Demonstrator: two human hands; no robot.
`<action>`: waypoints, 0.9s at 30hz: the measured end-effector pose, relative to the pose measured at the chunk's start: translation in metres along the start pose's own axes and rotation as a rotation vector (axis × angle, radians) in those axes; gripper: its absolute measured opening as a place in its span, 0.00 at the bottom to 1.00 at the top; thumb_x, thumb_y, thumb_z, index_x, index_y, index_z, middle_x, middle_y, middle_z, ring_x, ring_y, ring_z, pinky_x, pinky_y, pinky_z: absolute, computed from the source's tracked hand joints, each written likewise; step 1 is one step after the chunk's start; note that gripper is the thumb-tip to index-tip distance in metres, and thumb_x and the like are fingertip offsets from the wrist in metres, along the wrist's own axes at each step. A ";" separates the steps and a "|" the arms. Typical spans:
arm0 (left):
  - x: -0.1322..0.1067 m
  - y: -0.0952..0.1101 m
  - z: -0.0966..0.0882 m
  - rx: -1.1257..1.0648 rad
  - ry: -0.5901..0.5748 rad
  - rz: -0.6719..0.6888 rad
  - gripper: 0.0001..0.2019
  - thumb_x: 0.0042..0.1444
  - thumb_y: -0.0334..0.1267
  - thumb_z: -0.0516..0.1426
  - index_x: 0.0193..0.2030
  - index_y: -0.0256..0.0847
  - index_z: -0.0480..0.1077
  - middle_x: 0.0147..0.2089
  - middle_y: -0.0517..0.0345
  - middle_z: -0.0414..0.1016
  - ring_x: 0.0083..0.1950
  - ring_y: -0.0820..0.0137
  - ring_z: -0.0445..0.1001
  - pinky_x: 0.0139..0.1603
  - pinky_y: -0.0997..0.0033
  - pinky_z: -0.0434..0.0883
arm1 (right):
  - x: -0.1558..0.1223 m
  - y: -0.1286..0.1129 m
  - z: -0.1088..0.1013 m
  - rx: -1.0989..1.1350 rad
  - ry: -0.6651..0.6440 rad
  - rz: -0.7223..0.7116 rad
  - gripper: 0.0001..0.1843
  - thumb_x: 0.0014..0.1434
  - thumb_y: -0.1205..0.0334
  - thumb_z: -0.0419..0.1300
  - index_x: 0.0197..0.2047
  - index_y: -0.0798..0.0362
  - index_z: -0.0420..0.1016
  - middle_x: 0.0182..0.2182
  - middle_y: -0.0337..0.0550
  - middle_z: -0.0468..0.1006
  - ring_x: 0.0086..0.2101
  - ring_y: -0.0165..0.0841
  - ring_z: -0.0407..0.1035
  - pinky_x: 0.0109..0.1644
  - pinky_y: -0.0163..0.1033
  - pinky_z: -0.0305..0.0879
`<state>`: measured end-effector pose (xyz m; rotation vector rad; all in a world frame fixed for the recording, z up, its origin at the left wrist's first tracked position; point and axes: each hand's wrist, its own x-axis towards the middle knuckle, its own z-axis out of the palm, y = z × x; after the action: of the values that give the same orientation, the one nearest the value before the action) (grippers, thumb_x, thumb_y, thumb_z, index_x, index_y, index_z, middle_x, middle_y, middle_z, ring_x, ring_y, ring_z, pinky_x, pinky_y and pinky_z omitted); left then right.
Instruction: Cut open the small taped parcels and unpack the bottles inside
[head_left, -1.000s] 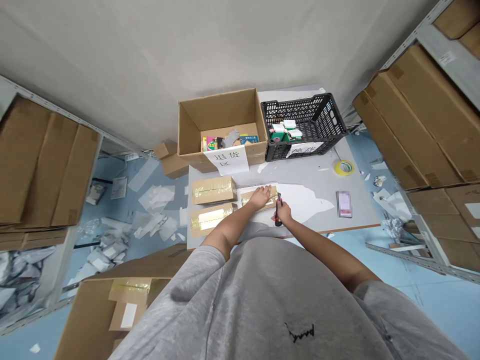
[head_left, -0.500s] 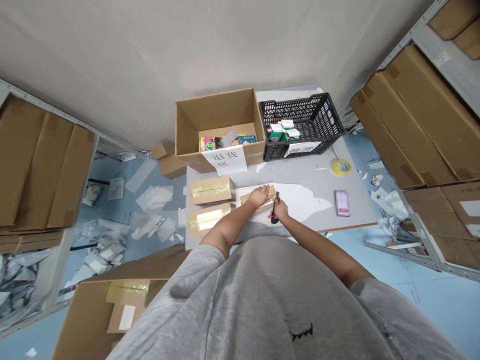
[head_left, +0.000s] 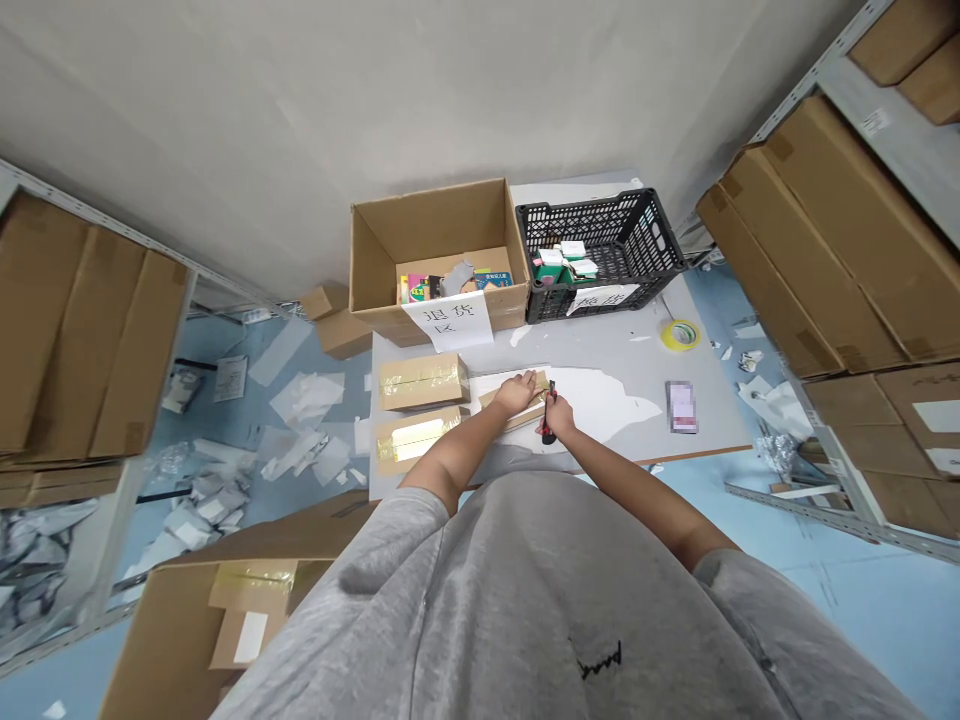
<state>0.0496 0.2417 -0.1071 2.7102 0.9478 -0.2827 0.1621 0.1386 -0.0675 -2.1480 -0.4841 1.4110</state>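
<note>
My left hand [head_left: 517, 391] lies flat with fingers stretched out on a small taped cardboard parcel [head_left: 534, 409] on the grey table [head_left: 615, 350]. My right hand [head_left: 559, 414] is closed round a red and black utility knife [head_left: 549, 414], its tip at the parcel's right end. Two more taped parcels sit to the left: one at the back [head_left: 422, 380], one nearer me [head_left: 417, 437]. A white sheet [head_left: 600, 400] lies under the parcel.
An open cardboard box [head_left: 435, 255] with a paper label and a black plastic crate [head_left: 600, 250] stand at the table's back. A tape roll [head_left: 677, 334] and a small card [head_left: 682, 407] lie right. Shelves with cartons flank both sides; paper scraps litter the floor left.
The right hand with the knife has shifted slightly left and up along the parcel's right end. The left hand stays pressed on the parcel.
</note>
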 end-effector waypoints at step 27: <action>0.001 -0.004 0.001 -0.113 0.120 -0.030 0.29 0.72 0.53 0.51 0.71 0.36 0.62 0.61 0.38 0.70 0.59 0.56 0.74 0.59 0.61 0.70 | -0.001 0.032 -0.029 -0.007 0.024 -0.109 0.16 0.74 0.47 0.50 0.44 0.50 0.67 0.13 0.32 0.69 0.15 0.34 0.72 0.19 0.31 0.66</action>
<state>0.0475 0.2455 -0.1089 2.6365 1.0054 -0.0702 0.1890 0.1058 -0.0760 -2.1081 -0.5893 1.3244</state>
